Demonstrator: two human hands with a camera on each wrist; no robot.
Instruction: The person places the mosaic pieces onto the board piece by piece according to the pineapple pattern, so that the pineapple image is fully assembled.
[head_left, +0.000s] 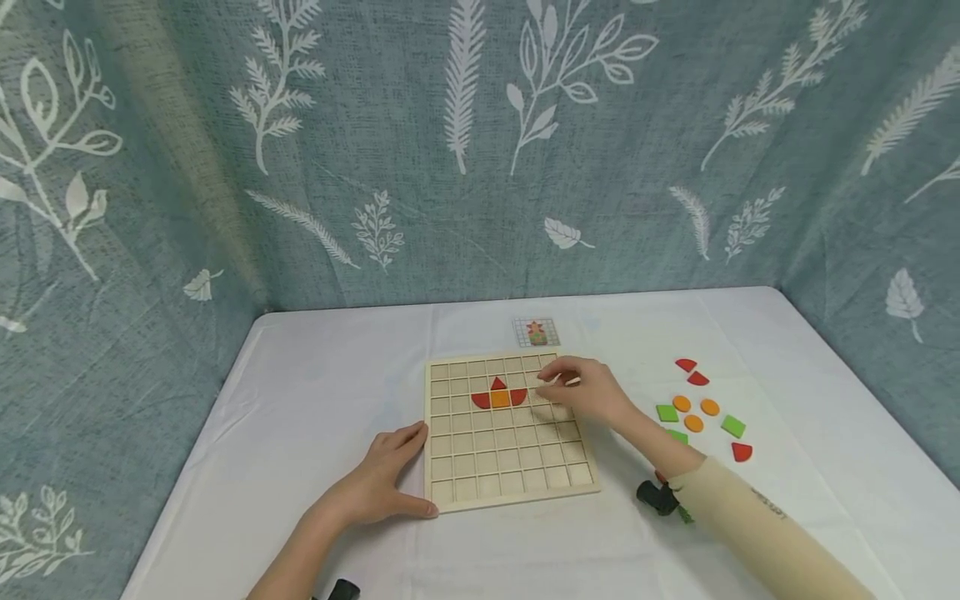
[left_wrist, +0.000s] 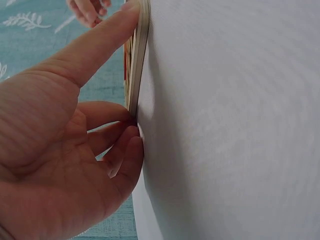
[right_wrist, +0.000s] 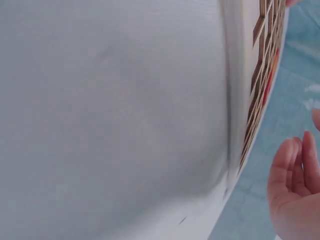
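Observation:
A square wooden grid board (head_left: 487,462) lies on the white table. In its upper part sit an orange square (head_left: 499,399), a red triangle (head_left: 498,383) above it and a red quarter-circle (head_left: 482,401) on each side. My left hand (head_left: 386,479) touches the board's left edge with its fingertips, the thumb at the near left corner; the left wrist view shows thumb and fingers against the rim. My right hand (head_left: 588,390) hovers over the board's upper right, fingers loosely bent. In the right wrist view, nothing shows between the right thumb and fingers (right_wrist: 282,170).
Right of the board lie loose orange discs (head_left: 693,423), green squares (head_left: 733,427) and red quarter-circles (head_left: 742,452), some partly hidden by the right forearm. A small pattern card (head_left: 536,332) lies behind the board. A leaf-printed curtain (head_left: 420,242) hangs behind the table (head_left: 330,375).

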